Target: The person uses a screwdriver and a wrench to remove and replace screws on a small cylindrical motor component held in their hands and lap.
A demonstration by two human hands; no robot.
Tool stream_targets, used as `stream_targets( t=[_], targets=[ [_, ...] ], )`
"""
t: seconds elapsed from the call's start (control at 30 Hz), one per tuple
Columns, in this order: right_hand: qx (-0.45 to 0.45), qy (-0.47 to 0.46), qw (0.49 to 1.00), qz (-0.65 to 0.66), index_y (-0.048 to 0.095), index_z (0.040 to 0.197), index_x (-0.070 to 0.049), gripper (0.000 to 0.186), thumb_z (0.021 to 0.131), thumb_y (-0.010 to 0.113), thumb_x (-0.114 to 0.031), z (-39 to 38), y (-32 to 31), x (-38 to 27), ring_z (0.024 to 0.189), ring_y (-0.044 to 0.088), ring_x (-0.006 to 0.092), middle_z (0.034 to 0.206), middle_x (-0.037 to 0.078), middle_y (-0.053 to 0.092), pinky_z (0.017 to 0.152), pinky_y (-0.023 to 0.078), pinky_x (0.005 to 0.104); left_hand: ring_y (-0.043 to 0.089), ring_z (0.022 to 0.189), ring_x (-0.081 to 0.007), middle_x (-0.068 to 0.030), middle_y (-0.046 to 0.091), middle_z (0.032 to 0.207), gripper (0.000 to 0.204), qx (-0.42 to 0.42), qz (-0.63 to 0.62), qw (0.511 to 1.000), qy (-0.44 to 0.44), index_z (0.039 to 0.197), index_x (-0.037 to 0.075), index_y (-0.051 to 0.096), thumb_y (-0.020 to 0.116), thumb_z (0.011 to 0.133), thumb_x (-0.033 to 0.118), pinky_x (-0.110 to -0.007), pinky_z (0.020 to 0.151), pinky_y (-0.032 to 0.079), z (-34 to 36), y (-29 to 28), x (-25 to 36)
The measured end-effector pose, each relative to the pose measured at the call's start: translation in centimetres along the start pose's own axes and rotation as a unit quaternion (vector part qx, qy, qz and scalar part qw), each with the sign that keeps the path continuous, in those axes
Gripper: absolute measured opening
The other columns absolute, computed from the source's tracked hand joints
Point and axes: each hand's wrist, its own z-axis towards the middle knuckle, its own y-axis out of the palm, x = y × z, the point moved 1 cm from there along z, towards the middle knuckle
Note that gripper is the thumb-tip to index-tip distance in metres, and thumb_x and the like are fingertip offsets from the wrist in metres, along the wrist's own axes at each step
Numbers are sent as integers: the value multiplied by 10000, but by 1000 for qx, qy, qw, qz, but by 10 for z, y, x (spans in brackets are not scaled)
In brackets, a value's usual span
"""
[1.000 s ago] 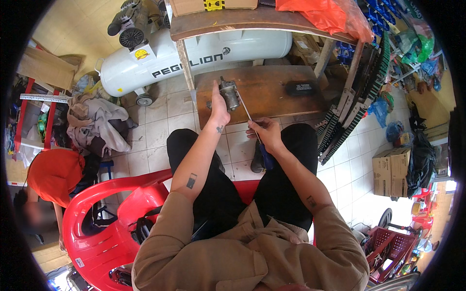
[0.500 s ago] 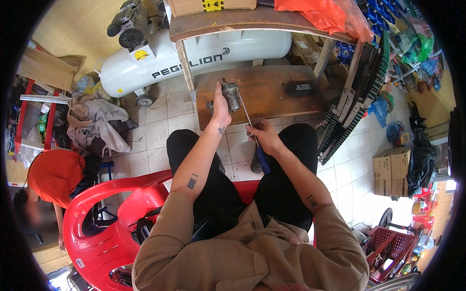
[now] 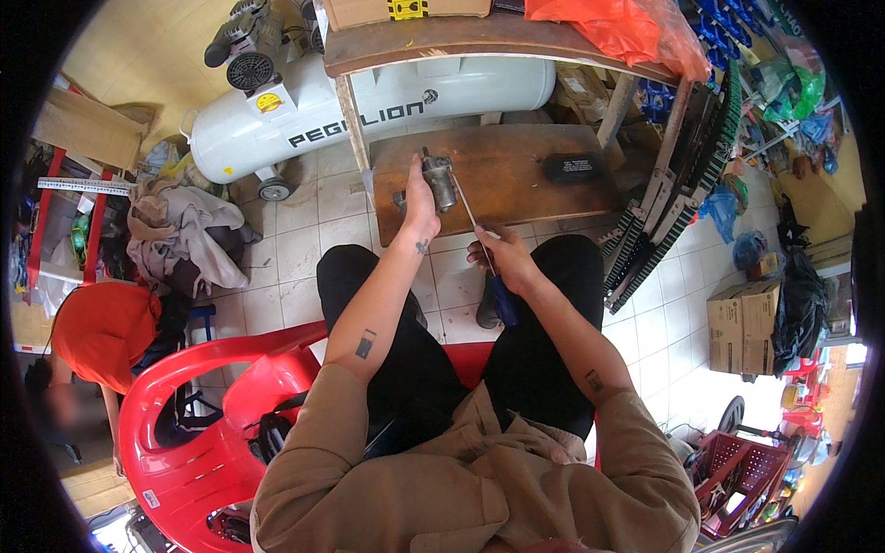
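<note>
My left hand (image 3: 422, 198) is wrapped round a small motor (image 3: 442, 187), a grey metal cylinder with a thin shaft at its far end. It holds the motor above the lower wooden shelf. My right hand (image 3: 502, 256) grips a long screwdriver (image 3: 502, 300) by its thin metal shank, the blue handle pointing back toward my lap. The screwdriver's tip is up against the motor's right side near its far end; whether it sits in a screw is too small to tell. The fingers hide part of the shank.
On the lower wooden shelf (image 3: 525, 198) lies a black case (image 3: 573, 168). Behind stands a white air compressor tank (image 3: 323, 111). Black and green toothed strips (image 3: 668, 198) lean at the right. A red plastic chair (image 3: 175, 452) is at the left, beside a person in an orange top (image 3: 106, 336).
The screwdriver's blue handle has shifted slightly up and to the left, and my right fingers have changed position on the shank. The motor stays in my left hand, nearly still.
</note>
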Motion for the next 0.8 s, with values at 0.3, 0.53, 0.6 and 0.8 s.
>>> stream_targets(
  t=[0.3,0.53,0.6,0.8],
  targets=[
    [-6,15,1000,13,537,1147,80,339,945,617,-179,-4,7,-4,871,682,244,981,168,664,766,576,357,602,617,-166,-30,629,736,518,16,-7,1000,-9,927,121,624,352,979,560,-325,601,515,1,0,-2],
    [5,17,1000,6,576,1133,42,291,968,583,-197,7,-5,8,820,647,207,959,125,656,729,568,341,604,625,-171,-38,631,738,518,12,-14,1000,-11,934,126,625,351,976,563,-329,610,519,-2,0,0],
    [2,16,1000,1,567,1151,35,309,963,594,-208,6,-4,7,793,644,201,946,121,658,704,555,332,605,627,-170,-39,633,739,519,19,-12,1000,-13,935,125,625,349,977,563,-330,610,521,-1,-1,-2],
    [-2,11,1000,20,509,1206,35,376,941,629,-203,3,-2,1,784,663,208,950,139,677,678,529,314,606,623,-169,-38,634,744,525,27,-7,999,-20,943,123,621,342,979,566,-331,597,522,2,0,-7]
  ],
)
